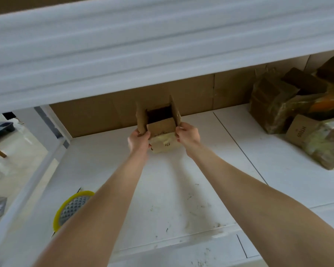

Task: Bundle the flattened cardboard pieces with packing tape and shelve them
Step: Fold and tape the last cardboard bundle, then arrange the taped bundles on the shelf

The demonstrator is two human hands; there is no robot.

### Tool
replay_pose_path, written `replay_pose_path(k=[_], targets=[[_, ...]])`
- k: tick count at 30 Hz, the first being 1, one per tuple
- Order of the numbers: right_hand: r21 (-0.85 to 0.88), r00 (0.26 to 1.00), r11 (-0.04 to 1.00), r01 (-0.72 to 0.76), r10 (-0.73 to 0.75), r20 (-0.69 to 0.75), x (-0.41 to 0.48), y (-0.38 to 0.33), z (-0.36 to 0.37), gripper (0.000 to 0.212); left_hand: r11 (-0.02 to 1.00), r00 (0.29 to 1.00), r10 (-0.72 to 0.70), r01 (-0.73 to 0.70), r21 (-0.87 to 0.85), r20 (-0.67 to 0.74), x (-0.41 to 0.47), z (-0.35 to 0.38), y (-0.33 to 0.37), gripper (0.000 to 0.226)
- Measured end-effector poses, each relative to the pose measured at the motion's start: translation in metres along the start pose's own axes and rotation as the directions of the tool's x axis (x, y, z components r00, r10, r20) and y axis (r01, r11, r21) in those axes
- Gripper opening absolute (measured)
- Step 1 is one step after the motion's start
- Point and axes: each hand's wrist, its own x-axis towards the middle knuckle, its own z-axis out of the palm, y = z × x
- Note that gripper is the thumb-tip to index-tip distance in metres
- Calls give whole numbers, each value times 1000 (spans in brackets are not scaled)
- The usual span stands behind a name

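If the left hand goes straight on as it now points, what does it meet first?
Probably the cardboard wall at the back of the shelf; the left hand, gripping the small box, has nothing else ahead, though depth is unclear.

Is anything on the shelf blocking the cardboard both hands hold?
Nothing visible does. The left hand and right hand grip the cardboard over bare shelf near the back wall; the taped bundles lie apart, off to the right.
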Motion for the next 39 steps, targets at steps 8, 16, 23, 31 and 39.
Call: replay_pose_path(k=[8,16,23,31,39], targets=[[-247,994,969,6,22,112,6,-1,-5,71,871,946,276,-171,461,-170,7,0,2,58],[-646,985,758,83,-159,-60,4,-13,-76,57,572,786,589,-568,592,185,-39,81,11,18],[-730,937,669,142,-329,-119,-5,-15,-182,44,723,882,350,-469,506,317,-88,172,-15,32],[-696,829,637,333,-549,-106,-32,-18,-322,30,767,904,323,-423,483,278,-201,298,-27,46],[-760,892,647,59,-375,-250,-36,-18,-492,54,832,940,99,-258,491,327,-286,389,-36,92]])
